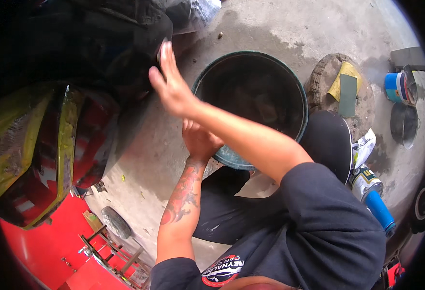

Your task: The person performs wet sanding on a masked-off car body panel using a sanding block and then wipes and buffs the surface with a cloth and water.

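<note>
My right hand (173,85) is raised open, fingers stretched out and nothing in it, in front of a dark bodywork panel (104,46); I cannot tell if it touches. My right forearm crosses above my tattooed left arm. My left hand (199,141) is just below the right wrist, beside the near-left rim of a large dark round tub (297,82); its fingers are partly hidden, so their grip is unclear. A curved red, black and yellow painted panel (90,140) lies to the left.
A worn round block (318,77) carries yellow (337,72) and green-grey sheets (347,96). Right are a blue can (395,87), a grey bucket (402,124), paint tins (363,179) and a blue cylinder (377,209). A tire (116,222) lies behind on the left near red surfaces.
</note>
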Tool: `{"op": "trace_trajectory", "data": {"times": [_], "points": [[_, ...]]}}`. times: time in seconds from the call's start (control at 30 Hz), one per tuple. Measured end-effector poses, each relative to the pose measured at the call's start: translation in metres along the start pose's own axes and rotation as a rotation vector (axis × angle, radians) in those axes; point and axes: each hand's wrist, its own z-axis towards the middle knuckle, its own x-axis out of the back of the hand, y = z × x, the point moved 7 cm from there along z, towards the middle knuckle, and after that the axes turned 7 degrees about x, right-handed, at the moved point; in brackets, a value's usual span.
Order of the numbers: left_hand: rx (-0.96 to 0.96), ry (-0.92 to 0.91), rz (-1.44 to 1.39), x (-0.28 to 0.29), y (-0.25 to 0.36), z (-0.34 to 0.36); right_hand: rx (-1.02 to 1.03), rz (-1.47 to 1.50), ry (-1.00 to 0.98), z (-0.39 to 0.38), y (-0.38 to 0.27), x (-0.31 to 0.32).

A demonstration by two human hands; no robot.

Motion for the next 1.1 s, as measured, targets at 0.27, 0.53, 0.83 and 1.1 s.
{"op": "trace_trajectory", "data": {"times": [0.27,0.53,0.83,1.1], "points": [[0.084,-0.136,0.046,0.005,0.005,0.002,0.049,-0.142,-0.096,-0.051,-0.053,-0.045],[0.035,-0.217,0.059,-0.009,0.007,0.002,0.023,-0.163,0.025,-0.003,-0.062,-0.009],[0.06,-0.256,0.08,-0.019,-0.004,-0.001,0.186,-0.335,-0.058,0.017,-0.093,-0.008],[0.191,-0.32,-0.177,-0.033,-0.025,-0.02,0.212,-0.291,0.01,0.052,-0.139,-0.025]]}}
